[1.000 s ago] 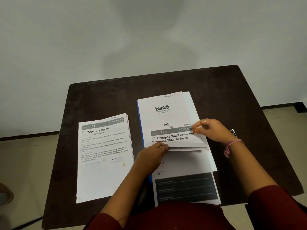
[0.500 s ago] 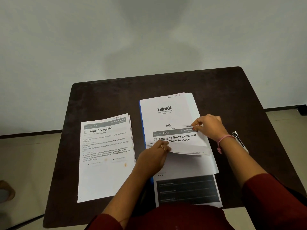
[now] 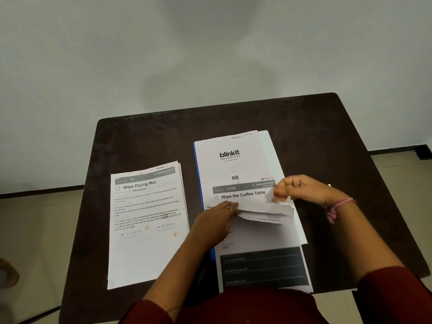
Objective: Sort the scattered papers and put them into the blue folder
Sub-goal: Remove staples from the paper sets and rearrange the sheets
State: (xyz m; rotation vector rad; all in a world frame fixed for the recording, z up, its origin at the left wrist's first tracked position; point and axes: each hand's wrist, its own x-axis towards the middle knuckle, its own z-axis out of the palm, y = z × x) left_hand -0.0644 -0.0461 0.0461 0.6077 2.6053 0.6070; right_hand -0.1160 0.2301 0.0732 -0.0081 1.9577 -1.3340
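A stack of printed sheets [image 3: 146, 244] titled "Wipe Drying Mat" lies flat on the left of the dark table [image 3: 245, 118]. To its right a blinkit sheet [image 3: 230, 160] lies on top of the blue folder [image 3: 197, 174], of which only the left edge shows. Over that sheet I hold a small bundle of folded-back pages [image 3: 264, 210]; the top one reads "Wipe the Coffee Table". My left hand [image 3: 216, 219] pinches the bundle's lower left edge. My right hand [image 3: 304, 189] grips its upper right corner.
A sheet with a dark printed block [image 3: 263, 267] lies at the table's near edge under the bundle. A small object peeks out behind my right wrist. A grey wall stands behind the table, with floor to both sides.
The top page "Charging Small Items" has been flipped away, and "Wipe the Coffee Table" now shows on the bundle. Both hands stay at about the same spot.
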